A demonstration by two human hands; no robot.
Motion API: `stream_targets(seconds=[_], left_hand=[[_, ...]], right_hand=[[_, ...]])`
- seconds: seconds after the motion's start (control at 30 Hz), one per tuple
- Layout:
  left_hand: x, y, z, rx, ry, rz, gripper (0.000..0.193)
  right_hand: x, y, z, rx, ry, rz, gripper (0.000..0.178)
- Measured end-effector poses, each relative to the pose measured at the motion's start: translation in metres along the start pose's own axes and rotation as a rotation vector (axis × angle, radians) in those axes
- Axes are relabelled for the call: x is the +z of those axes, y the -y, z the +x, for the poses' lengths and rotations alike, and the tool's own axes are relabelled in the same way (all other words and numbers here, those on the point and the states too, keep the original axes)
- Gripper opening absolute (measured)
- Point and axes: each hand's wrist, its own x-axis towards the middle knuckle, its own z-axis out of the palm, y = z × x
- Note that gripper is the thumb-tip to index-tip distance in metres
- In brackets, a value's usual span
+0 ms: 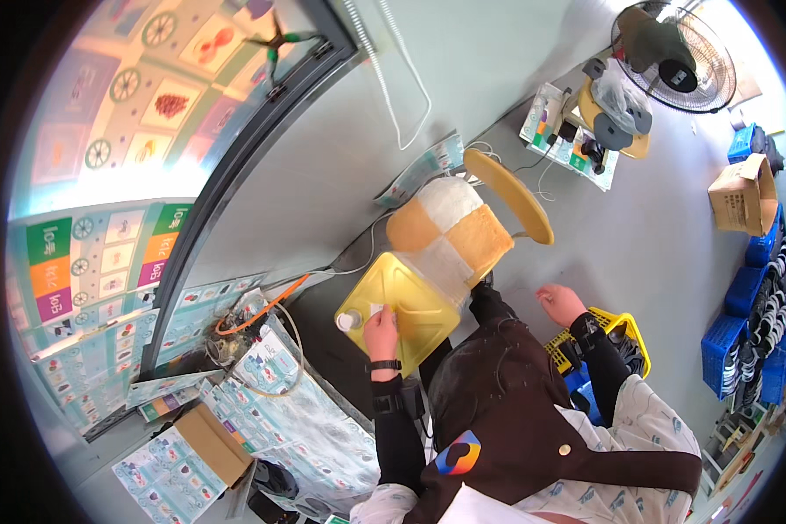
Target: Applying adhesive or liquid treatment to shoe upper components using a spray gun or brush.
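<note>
One chair (513, 197) with a checkered cushion (489, 240) sits just beyond the yellow can (419, 319), so the can's on the near side of it. Yellow basket (639, 342) is off to the can's right. Right hand (561, 306) is also right of the can, fingers loosely bent and free. Left hand (381, 336) is on the can, fingers curled in; I can't make out whether they're gripping. White cap (349, 320) is at the can's left corner.

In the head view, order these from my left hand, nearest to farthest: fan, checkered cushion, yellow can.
1. Yellow can: right at the left hand.
2. Checkered cushion: just beyond, up and right.
3. Fan: far off, upper right.
</note>
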Motion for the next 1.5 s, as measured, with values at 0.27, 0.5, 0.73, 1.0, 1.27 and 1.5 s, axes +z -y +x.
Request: stream_targets(seconds=[0.27, 0.5, 0.73, 1.0, 1.27, 1.5], left_hand=[[0.106, -0.031, 0.036, 0.172, 0.099, 0.187, 0.05], [0.176, -0.043, 0.072, 0.205, 0.042, 0.322, 0.053], [0.181, -0.064, 0.068, 0.387, 0.08, 0.334, 0.041], [0.071, -0.087, 0.096, 0.372, -0.114, 0.858, 0.035], [0.113, -0.069, 0.121, 0.264, -0.037, 0.851, 0.04], [0.112, -0.05, 0.119, 0.184, -0.203, 0.561, 0.031]], right_hand=[[-0.05, -0.044, -0.025, 0.114, -0.049, 0.082, 0.019], [-0.067, -0.045, -0.019, 0.18, -0.038, 0.16, 0.019], [-0.065, -0.031, 0.005, 0.117, -0.058, 0.177, 0.019], [-0.058, -0.004, 0.058, -0.053, 0.041, 0.047, 0.02], [-0.061, -0.031, 0.061, -0.136, 0.015, -0.021, 0.018], [-0.061, -0.016, 0.063, -0.112, 0.057, 0.095, 0.017]])
